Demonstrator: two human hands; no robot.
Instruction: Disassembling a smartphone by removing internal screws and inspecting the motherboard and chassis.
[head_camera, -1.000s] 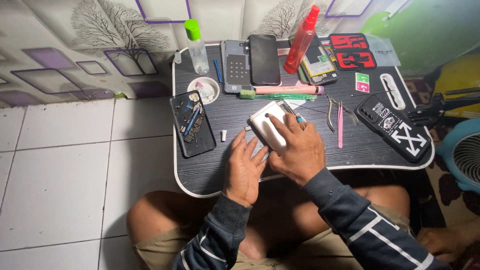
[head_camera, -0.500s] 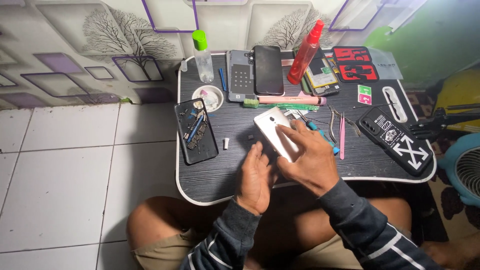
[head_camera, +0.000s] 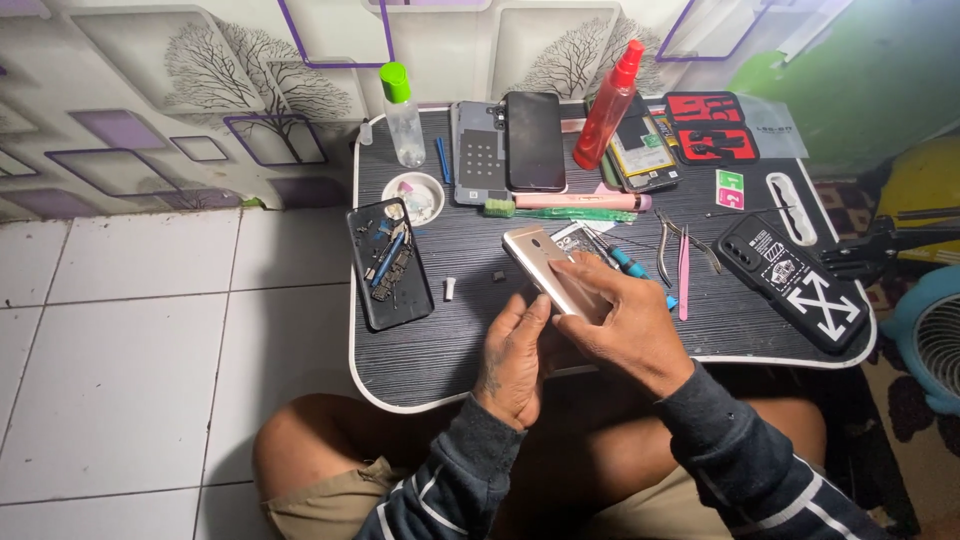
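Both hands grip a pale gold phone (head_camera: 545, 268), back side up, tilted just above the dark worktop (head_camera: 440, 350) near its front edge. Left hand (head_camera: 515, 360) cups its lower end, right hand (head_camera: 625, 320) lies over it, fingers pressed on the back. Tweezers (head_camera: 683, 272) and pliers (head_camera: 668, 240) just right; open black phone shell (head_camera: 388, 265) to the left.

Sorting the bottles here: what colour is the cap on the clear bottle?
Bright green cap on the clear bottle, seen in the head view.
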